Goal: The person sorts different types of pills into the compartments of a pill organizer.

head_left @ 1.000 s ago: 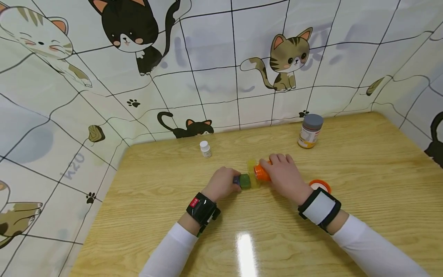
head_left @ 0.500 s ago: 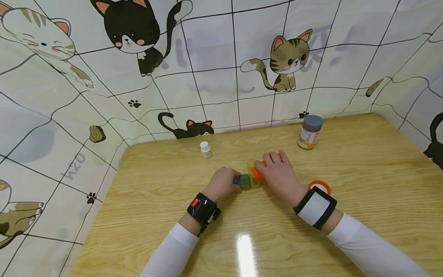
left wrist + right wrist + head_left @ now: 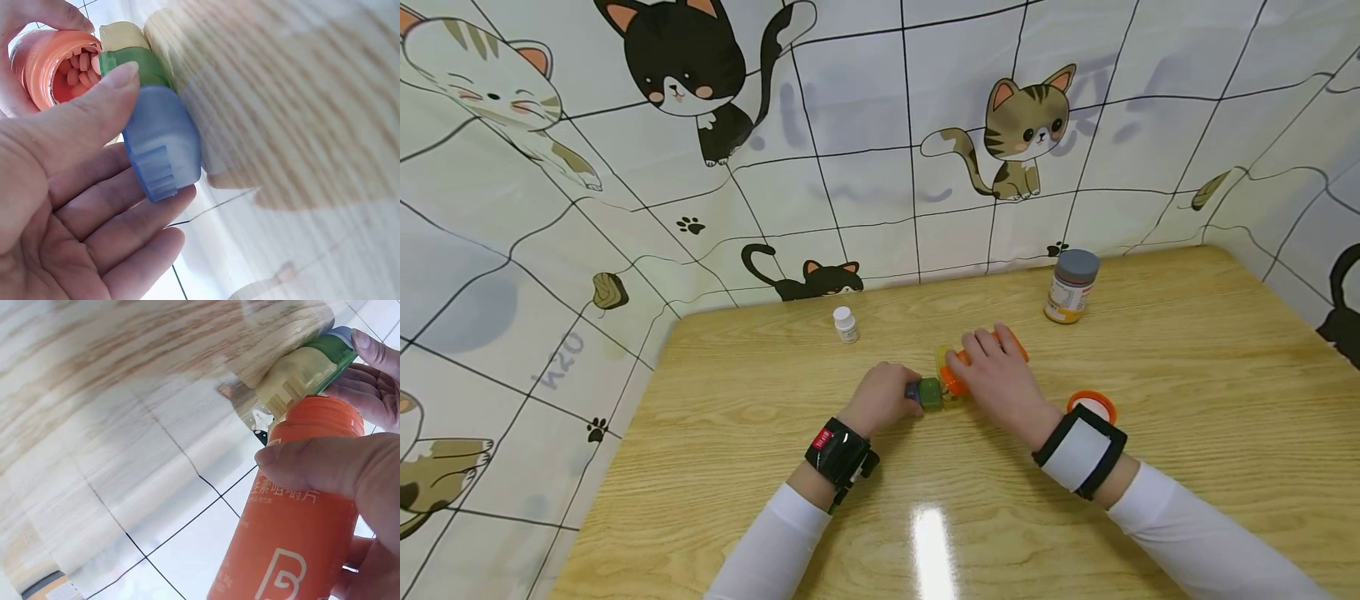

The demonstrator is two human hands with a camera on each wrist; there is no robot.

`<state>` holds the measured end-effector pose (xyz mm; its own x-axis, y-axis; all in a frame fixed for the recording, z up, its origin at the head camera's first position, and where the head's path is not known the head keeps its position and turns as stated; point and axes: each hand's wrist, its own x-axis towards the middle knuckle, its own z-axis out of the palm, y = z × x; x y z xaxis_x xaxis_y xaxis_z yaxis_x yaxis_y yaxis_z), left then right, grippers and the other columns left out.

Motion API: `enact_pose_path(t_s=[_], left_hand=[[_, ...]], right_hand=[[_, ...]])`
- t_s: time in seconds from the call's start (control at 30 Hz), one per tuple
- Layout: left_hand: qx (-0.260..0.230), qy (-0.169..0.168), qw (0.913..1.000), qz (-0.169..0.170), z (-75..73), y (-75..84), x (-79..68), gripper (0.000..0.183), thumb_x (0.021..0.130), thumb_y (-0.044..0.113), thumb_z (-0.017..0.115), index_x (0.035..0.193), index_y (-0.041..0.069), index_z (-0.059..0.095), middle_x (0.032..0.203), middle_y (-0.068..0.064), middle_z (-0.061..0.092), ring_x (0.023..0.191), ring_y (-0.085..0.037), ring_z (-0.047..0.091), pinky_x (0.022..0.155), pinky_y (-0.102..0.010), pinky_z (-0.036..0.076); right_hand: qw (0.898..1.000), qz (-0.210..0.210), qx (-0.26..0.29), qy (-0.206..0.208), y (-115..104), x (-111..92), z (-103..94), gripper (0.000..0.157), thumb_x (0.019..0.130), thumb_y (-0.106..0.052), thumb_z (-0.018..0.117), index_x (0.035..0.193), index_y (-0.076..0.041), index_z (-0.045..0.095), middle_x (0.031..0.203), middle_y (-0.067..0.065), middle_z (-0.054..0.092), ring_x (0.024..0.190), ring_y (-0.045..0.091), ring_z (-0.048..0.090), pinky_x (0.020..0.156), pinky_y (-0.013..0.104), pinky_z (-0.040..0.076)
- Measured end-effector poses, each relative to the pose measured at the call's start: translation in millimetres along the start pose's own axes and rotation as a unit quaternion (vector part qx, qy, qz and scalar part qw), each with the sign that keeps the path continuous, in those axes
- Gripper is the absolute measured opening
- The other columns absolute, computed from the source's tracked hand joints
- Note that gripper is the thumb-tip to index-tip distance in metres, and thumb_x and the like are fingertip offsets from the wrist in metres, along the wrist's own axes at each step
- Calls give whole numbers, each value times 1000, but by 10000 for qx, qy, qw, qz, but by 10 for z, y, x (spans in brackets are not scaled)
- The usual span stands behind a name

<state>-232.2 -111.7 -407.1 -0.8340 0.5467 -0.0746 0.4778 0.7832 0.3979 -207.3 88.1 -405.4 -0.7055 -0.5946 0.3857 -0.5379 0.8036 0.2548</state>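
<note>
My left hand (image 3: 882,398) pinches a pill organizer with blue, green and yellow sections; its blue end (image 3: 164,137) lies between thumb and fingers. The green section (image 3: 930,393) sits just past the fingertips. My right hand (image 3: 1006,385) grips an orange pill bottle (image 3: 294,525), tipped on its side with its uncapped mouth right at the yellow section (image 3: 299,380). Inside the mouth, several orange tablets (image 3: 80,70) show in the left wrist view. In the head view, the right hand covers much of the bottle.
On the wooden table (image 3: 760,467), an orange-rimmed cap (image 3: 1092,406) with a white inside lies beside the right wrist. A small white bottle (image 3: 846,324) stands at the back left, and a grey-lidded jar (image 3: 1071,286) at the back right. A cat-patterned sheet (image 3: 865,200) rises behind.
My right hand has shifted slightly left and turned the orange pill bottle, bringing its mouth lower and over the yellow section. The left hand and the pill organizer stay put.
</note>
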Motion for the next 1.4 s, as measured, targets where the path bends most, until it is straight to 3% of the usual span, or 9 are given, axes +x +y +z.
enact_pose_path(t_s=[0.27, 0.4, 0.47, 0.57, 0.67, 0.8, 0.87, 1.0, 1.4], left_hand=[[56, -34, 9999, -87, -1, 5, -6, 41, 72, 19, 79, 109, 6, 66, 99, -4, 66, 79, -9, 52, 69, -22, 44], [94, -77, 9998, -128, -10, 21, -3, 42, 73, 20, 78, 111, 6, 65, 102, -5, 66, 81, -9, 52, 71, -22, 44], [112, -100, 9998, -128, -11, 30, 1, 41, 74, 20, 78, 111, 6, 65, 102, -4, 66, 81, -9, 52, 70, -22, 44], [127, -119, 9998, -129, -15, 38, 8, 41, 74, 20, 78, 110, 6, 66, 100, -4, 66, 80, -10, 52, 69, -22, 44], [154, -129, 9997, -166, -21, 42, 13, 40, 74, 20, 78, 110, 7, 66, 100, -3, 66, 81, -10, 51, 71, -22, 43], [161, -149, 9996, -187, -22, 42, 20, 39, 74, 20, 78, 109, 7, 67, 97, -2, 66, 79, -10, 51, 71, -23, 43], [120, -160, 9996, -212, -18, 42, 21, 38, 74, 19, 78, 109, 7, 67, 96, -2, 66, 78, -11, 50, 70, -22, 42], [8, -186, 9994, -294, -5, 44, 24, 38, 74, 18, 77, 109, 8, 67, 95, -2, 65, 77, -12, 49, 68, -23, 42], [-5, -70, 9999, -151, 17, 7, 6, 43, 75, 19, 77, 114, 5, 63, 104, -6, 65, 86, -14, 52, 76, -27, 45]], right_hand=[[9962, 502, 654, -286, 34, -32, -9, 37, 78, 0, 67, 112, -11, 58, 105, 19, 51, 104, 37, 44, 97, 55, 31], [9801, 1034, 1586, -602, 100, -56, -93, 51, 72, -8, 75, 119, -6, 55, 108, 20, 53, 102, 37, 47, 92, 54, 37], [9601, 1389, 2333, -671, 136, -79, -162, 57, 70, -11, 77, 121, -3, 52, 109, 20, 54, 99, 36, 50, 87, 53, 42], [9181, 1809, 3483, -549, 158, -131, -272, 61, 70, -10, 77, 122, 0, 49, 110, 20, 56, 96, 34, 53, 82, 51, 46], [8749, 1921, 4421, -458, 105, -192, -343, 59, 71, -11, 78, 121, -1, 48, 110, 17, 58, 98, 30, 55, 83, 49, 46], [8328, 1812, 5200, -558, -66, -264, -353, 57, 71, -14, 79, 119, -3, 49, 110, 13, 59, 100, 25, 55, 85, 46, 47], [8211, 1764, 5397, -577, -159, -285, -332, 57, 71, -14, 79, 118, -4, 49, 109, 11, 59, 100, 23, 55, 85, 45, 47], [8154, 1711, 5503, -547, -305, -306, -281, 57, 69, -15, 80, 116, -5, 50, 108, 9, 59, 99, 22, 55, 84, 44, 47], [8217, 1645, 5428, -552, -411, -364, -198, 60, 68, -15, 81, 118, -6, 50, 107, 6, 60, 96, 20, 55, 83, 44, 46]])
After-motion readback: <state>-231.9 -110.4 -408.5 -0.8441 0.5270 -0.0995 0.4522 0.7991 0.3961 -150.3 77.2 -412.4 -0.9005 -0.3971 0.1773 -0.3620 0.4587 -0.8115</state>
